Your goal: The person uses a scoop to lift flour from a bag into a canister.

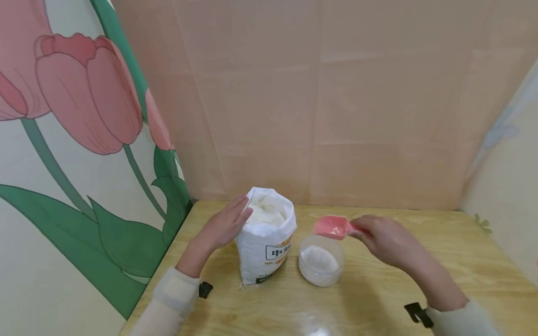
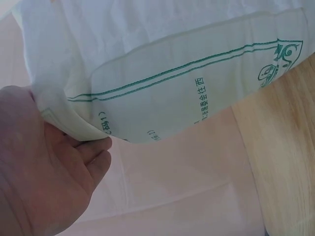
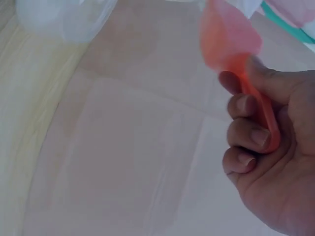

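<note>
A white woven bag of white powder stands upright with its mouth open. At the left of its rim is my left hand; in the left wrist view the fingers curl at the bag's edge, part of them hidden behind the cloth. To the right, my right hand grips the handle of a pink plastic scoop, its fingers wrapped round it. The scoop's head overlaps the back rim of a clear round bowl, which holds more white powder.
Both bag and bowl stand on a light wood-grain table. A pinkish-brown sheet hangs behind the table's far edge. On the left is a wall with painted tulips, and a pale wall rises on the right.
</note>
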Tool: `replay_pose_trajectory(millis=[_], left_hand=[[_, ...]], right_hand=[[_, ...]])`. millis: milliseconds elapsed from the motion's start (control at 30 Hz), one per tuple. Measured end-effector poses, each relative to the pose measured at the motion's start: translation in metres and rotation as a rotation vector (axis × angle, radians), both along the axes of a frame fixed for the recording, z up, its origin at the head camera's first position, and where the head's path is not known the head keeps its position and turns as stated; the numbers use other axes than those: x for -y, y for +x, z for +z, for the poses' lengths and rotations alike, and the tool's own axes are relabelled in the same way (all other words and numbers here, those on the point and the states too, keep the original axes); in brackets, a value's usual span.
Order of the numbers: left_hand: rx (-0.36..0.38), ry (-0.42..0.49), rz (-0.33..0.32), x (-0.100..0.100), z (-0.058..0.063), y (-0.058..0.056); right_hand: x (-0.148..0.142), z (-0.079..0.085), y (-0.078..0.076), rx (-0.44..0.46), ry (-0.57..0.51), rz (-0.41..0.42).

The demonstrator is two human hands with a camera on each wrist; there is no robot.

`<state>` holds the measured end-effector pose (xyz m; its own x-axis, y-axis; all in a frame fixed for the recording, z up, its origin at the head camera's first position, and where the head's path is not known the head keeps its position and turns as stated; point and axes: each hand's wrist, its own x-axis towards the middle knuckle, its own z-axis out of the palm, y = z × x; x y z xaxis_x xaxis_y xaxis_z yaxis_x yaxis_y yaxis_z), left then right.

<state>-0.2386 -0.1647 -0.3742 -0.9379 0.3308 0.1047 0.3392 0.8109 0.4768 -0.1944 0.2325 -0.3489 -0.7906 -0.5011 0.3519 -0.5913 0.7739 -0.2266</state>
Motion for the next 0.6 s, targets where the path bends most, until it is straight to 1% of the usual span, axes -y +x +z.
replay_pose_trajectory(millis=[133,200,367,467,600], left_hand=[[0.007,-0.001,0.000,0.000,-0.002,0.000],[0.006,0.002,-0.003,0.000,-0.001,0.000],[0.002,0.010,-0.016,0.001,0.002,-0.001],[0.004,0.010,-0.018,0.000,0.002,-0.002],[0.005,0.016,-0.021,0.000,0.001,-0.002]], right_hand=[[0.008,-0.001,0.008,-0.067,-0.112,0.010],[0.012,0.001,0.009,-0.085,-0.135,0.010],[0.024,0.012,0.009,-0.072,-0.132,0.003],[0.031,0.019,0.010,-0.075,-0.124,0.005],[0.039,0.026,0.009,-0.096,-0.103,0.018]])
